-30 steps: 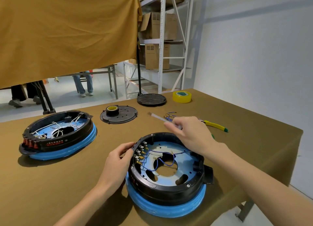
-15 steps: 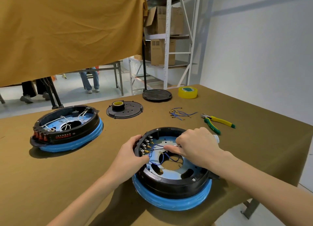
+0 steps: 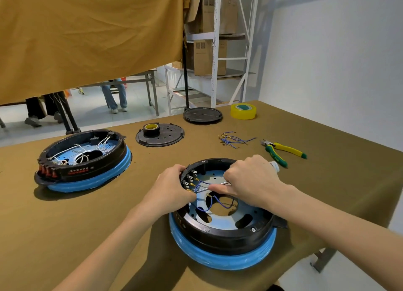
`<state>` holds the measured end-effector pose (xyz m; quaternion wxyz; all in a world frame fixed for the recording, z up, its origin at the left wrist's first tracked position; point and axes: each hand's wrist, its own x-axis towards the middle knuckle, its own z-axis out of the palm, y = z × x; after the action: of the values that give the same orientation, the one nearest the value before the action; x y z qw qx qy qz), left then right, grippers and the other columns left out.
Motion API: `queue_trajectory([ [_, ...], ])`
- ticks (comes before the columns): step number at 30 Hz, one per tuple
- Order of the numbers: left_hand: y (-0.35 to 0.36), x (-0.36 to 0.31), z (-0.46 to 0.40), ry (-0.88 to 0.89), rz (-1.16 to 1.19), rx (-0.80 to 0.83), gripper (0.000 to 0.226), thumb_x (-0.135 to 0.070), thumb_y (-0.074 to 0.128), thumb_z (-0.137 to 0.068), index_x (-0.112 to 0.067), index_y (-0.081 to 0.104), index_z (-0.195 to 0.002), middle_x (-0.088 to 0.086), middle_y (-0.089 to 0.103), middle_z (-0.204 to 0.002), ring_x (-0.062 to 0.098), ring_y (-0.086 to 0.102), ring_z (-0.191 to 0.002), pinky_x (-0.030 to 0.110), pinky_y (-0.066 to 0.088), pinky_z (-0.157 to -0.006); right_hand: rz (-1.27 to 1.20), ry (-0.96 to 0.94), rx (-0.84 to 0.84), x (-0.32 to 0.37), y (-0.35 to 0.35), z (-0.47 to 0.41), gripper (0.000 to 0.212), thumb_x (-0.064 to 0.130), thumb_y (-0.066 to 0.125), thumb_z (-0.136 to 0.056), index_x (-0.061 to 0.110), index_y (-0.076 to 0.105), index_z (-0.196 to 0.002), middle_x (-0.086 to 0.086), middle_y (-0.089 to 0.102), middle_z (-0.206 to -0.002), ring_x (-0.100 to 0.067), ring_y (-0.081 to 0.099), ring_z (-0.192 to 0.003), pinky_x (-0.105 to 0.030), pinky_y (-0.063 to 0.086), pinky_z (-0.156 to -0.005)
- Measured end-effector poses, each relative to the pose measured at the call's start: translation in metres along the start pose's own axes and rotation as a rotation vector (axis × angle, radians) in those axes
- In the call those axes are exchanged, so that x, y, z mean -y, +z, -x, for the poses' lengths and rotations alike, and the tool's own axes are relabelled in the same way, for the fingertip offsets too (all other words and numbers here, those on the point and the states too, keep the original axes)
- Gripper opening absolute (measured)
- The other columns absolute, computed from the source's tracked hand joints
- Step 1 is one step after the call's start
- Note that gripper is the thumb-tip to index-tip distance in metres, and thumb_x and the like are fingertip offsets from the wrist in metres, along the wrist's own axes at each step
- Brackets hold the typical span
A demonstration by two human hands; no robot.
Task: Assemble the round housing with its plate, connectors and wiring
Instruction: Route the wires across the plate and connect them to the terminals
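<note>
A single wide-angle head view looks forward and down from close above the near edge of the tabletop (image 3: 65, 225), both forearms reaching in from below, with the shelving (image 3: 218, 50) and white wall far behind.

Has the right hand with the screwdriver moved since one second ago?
Yes. The right hand came down and toward the person, from beside the loose blue wires to inside the near housing, screwdriver tip at the connectors.
</note>
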<state>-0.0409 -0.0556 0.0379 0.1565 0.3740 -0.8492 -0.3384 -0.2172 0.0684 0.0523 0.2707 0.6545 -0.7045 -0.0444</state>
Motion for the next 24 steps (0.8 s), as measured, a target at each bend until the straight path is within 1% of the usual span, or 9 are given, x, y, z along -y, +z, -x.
queue_trajectory([
  [2, 0.001, -0.001, 0.001, 0.011, -0.072, -0.027, 0.069, -0.026, 0.086, -0.078, -0.024, 0.054, -0.138, -0.013, 0.064, -0.105, 0.013, 0.066, -0.098, 0.036, 0.061, -0.084, 0.014, -0.031, 0.003, -0.003, -0.003, -0.007, 0.081, 0.082, 0.011, -0.091, 0.017, 0.04, -0.053, 0.006, 0.04, -0.048, -0.014, 0.033, -0.04, -0.027, 0.018, -0.047],
  [6, 0.004, -0.003, 0.004, 0.032, -0.226, -0.107, 0.056, -0.036, 0.083, -0.081, -0.025, 0.057, -0.13, -0.008, 0.065, -0.112, 0.017, 0.065, -0.1, 0.04, 0.059, -0.086, 0.088, -0.15, 0.021, -0.008, -0.017, -0.023, 0.079, 0.081, 0.02, -0.094, 0.016, 0.038, -0.054, 0.003, 0.04, -0.05, -0.016, 0.033, -0.041, -0.028, 0.019, -0.047],
  [8, 0.005, -0.002, 0.005, 0.032, -0.26, -0.146, 0.054, -0.041, 0.081, -0.081, -0.028, 0.056, -0.128, -0.009, 0.063, -0.112, 0.017, 0.063, -0.1, 0.037, 0.057, -0.083, 0.131, -0.205, 0.027, -0.008, -0.028, -0.03, 0.076, 0.08, 0.025, -0.094, 0.016, 0.037, -0.054, 0.003, 0.036, -0.049, -0.016, 0.03, -0.041, -0.029, 0.016, -0.048],
  [11, 0.007, -0.001, 0.006, 0.036, -0.314, -0.205, 0.049, -0.045, 0.079, -0.08, -0.03, 0.058, -0.121, -0.012, 0.064, -0.105, 0.016, 0.062, -0.093, 0.031, 0.049, -0.07, 0.235, -0.286, 0.021, -0.001, -0.042, -0.037, 0.074, 0.076, 0.032, -0.097, 0.016, 0.035, -0.054, 0.003, 0.033, -0.048, -0.017, 0.027, -0.04, -0.029, 0.012, -0.048],
  [14, 0.009, 0.0, 0.006, 0.047, -0.324, -0.247, 0.044, -0.046, 0.08, -0.078, -0.033, 0.062, -0.116, -0.014, 0.065, -0.096, 0.015, 0.064, -0.086, 0.027, 0.045, -0.061, 0.301, -0.355, 0.03, 0.008, -0.048, -0.041, 0.07, 0.071, 0.034, -0.099, 0.016, 0.033, -0.056, 0.002, 0.029, -0.051, -0.02, 0.031, -0.045, -0.03, 0.012, -0.048],
  [16, 0.009, 0.001, 0.006, 0.054, -0.323, -0.267, 0.041, -0.047, 0.08, -0.078, -0.037, 0.064, -0.114, -0.017, 0.064, -0.089, 0.013, 0.061, -0.079, 0.021, 0.039, -0.054, 0.308, -0.375, 0.028, 0.009, -0.051, -0.045, 0.069, 0.07, 0.036, -0.099, 0.015, 0.03, -0.057, 0.001, 0.027, -0.053, -0.023, 0.034, -0.05, -0.031, 0.011, -0.049],
  [19, 0.009, 0.002, 0.006, 0.06, -0.327, -0.273, 0.035, -0.047, 0.08, -0.078, -0.037, 0.066, -0.108, -0.017, 0.064, -0.083, 0.011, 0.059, -0.074, 0.019, 0.036, -0.051, 0.315, -0.393, 0.04, 0.007, -0.055, -0.049, 0.069, 0.07, 0.038, -0.099, 0.015, 0.027, -0.058, 0.001, 0.026, -0.053, -0.022, 0.03, -0.047, -0.031, 0.016, -0.051],
  [22, 0.01, 0.001, 0.007, 0.064, -0.326, -0.275, 0.03, -0.046, 0.08, -0.08, -0.036, 0.066, -0.104, -0.016, 0.066, -0.081, 0.01, 0.061, -0.072, 0.019, 0.039, -0.052, 0.335, -0.418, 0.06, 0.008, -0.058, -0.054, 0.069, 0.071, 0.041, -0.098, 0.016, 0.026, -0.058, 0.001, 0.025, -0.053, -0.021, 0.024, -0.044, -0.032, 0.014, -0.051],
  [24, 0.01, 0.001, 0.009, 0.073, -0.325, -0.283, 0.026, -0.045, 0.079, -0.081, -0.036, 0.066, -0.102, -0.016, 0.064, -0.075, 0.008, 0.058, -0.068, 0.016, 0.036, -0.051, 0.341, -0.415, 0.038, 0.008, -0.063, -0.059, 0.069, 0.071, 0.039, -0.099, 0.016, 0.028, -0.057, 0.002, 0.026, -0.052, -0.02, 0.026, -0.043, -0.031, 0.015, -0.05],
])
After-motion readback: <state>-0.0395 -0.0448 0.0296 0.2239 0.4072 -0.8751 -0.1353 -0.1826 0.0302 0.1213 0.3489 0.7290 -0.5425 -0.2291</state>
